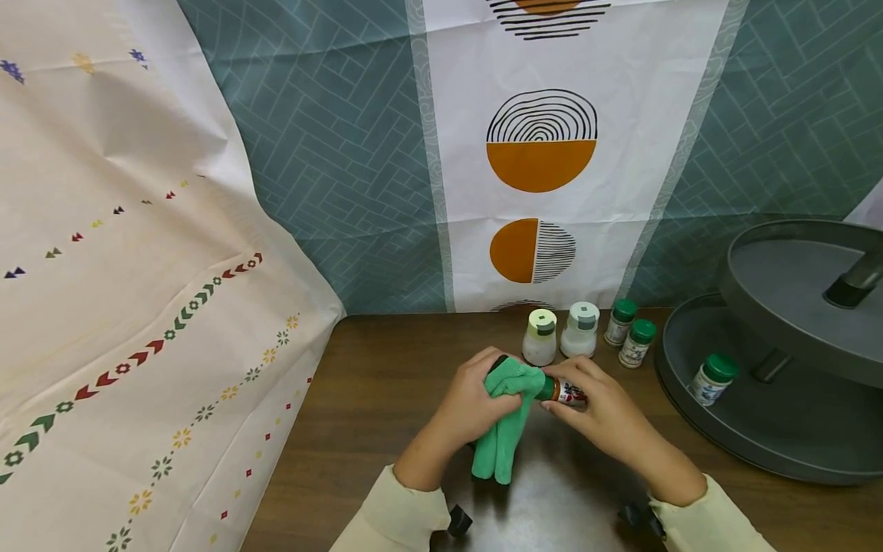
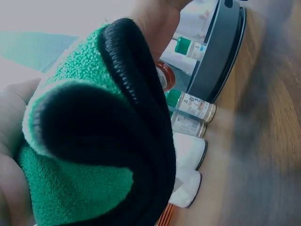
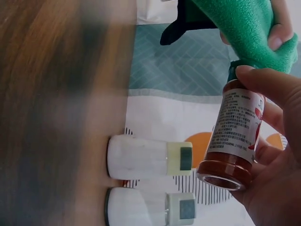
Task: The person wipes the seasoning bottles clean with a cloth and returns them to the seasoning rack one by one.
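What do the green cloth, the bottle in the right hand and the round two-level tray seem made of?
Green cloth: soft fabric, perhaps microfibre or terry, judging by its fuzzy nap.
Bottle: glossy and see-through, showing reddish-brown inside; glass or clear plastic, I can't tell which.
Round tray: fairly matte; its smooth, even dark grey suggests coated metal or plastic.

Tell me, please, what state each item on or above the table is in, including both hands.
Left hand: gripping the green cloth
Right hand: holding the red-brown jar
Green cloth: bunched, ends hanging
Red-brown jar: sideways, off the table, capped
Yellow-lidded shaker: upright, lidded
White-lidded shaker: upright, lidded
Rear green-capped jar: upright, capped
Front green-capped jar: upright, capped
Lower-tier jar: upright, capped
Two-tier stand: standing, one jar on its lower tier
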Motion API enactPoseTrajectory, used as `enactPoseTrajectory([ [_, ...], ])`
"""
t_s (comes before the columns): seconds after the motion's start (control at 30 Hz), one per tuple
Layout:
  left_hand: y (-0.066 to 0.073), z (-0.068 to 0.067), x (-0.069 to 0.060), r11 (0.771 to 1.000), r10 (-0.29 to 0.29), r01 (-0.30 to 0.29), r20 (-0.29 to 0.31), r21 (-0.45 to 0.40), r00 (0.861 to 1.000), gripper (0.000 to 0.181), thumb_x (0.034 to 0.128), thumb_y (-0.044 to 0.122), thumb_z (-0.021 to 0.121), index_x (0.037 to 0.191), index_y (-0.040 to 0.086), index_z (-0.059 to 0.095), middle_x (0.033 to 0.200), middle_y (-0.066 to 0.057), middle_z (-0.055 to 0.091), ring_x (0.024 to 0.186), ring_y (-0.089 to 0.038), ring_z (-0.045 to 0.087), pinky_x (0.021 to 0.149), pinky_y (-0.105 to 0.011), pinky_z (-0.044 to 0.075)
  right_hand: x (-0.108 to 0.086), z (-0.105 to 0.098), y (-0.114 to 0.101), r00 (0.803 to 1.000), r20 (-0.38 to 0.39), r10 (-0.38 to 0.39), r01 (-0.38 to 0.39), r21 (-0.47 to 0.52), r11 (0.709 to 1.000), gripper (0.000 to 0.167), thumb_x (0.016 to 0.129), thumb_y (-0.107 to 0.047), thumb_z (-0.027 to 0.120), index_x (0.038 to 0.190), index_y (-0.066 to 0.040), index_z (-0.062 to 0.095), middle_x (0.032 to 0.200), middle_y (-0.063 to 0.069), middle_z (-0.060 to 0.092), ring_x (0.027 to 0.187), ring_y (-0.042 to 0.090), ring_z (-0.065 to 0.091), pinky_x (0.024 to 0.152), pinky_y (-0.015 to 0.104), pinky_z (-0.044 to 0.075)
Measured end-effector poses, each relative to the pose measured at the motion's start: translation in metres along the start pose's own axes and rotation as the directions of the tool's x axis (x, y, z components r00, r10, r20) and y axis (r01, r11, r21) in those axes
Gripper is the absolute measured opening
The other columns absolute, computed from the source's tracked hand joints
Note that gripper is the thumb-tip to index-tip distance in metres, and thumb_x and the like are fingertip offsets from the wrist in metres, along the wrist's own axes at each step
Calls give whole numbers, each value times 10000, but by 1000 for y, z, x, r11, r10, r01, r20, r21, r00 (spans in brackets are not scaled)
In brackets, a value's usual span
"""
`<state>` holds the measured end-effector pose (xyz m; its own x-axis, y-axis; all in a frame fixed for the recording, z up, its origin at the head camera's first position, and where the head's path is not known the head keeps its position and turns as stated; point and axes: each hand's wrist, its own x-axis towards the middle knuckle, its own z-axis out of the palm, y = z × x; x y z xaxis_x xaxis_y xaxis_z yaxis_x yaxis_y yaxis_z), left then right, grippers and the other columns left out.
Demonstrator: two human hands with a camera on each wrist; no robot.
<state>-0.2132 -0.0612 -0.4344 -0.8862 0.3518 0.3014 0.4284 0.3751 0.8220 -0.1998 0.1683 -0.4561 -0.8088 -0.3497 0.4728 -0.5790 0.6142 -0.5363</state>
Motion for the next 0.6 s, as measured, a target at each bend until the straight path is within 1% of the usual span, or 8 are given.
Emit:
enactPoseTrajectory([
  [0.13, -2, -2, 2, 1000, -7, 7, -24, -5, 1000, 334, 822, 108, 719, 1145, 190, 687, 1102, 58, 646, 910, -94, 603, 795, -243, 535, 0, -2, -2, 1000, 3, -11, 11, 9, 1000, 473, 806, -133, 856, 1245, -178, 688, 1152, -30, 623, 973, 104, 615, 734, 241, 547],
  [0.27, -4, -4, 2, 1000, 1, -2, -33, -15, 999, 337, 823, 101, 718, 1146, 188, 679, 1111, 49, 641, 910, -105, 603, 791, -252, 540, 0, -6, -5, 1000, 15, 4, -5, 43, 999, 467, 819, -158, 850, 1255, -190, 685, 1177, -55, 620, 1000, 68, 600, 748, 235, 550],
  [0.43, -5, -5, 3, 1000, 0, -1, -39, -18, 999, 339, 827, 104, 713, 1150, 200, 673, 1112, 55, 635, 901, -102, 601, 777, -254, 544, 0, -11, -6, 1000, 3, 25, -25, 72, 997, 457, 839, -157, 833, 1267, -182, 673, 1182, -51, 615, 949, 33, 575, 715, 220, 540],
  [0.6, -4, -5, 2, 1000, -6, 6, -22, -10, 1000, 327, 828, 114, 718, 1138, 210, 678, 1090, 65, 637, 877, -98, 591, 753, -249, 536, 1, -11, -4, 999, -19, 37, -36, 80, 996, 457, 845, -144, 826, 1274, -163, 670, 1171, -40, 614, 907, 27, 573, 697, 210, 540],
])
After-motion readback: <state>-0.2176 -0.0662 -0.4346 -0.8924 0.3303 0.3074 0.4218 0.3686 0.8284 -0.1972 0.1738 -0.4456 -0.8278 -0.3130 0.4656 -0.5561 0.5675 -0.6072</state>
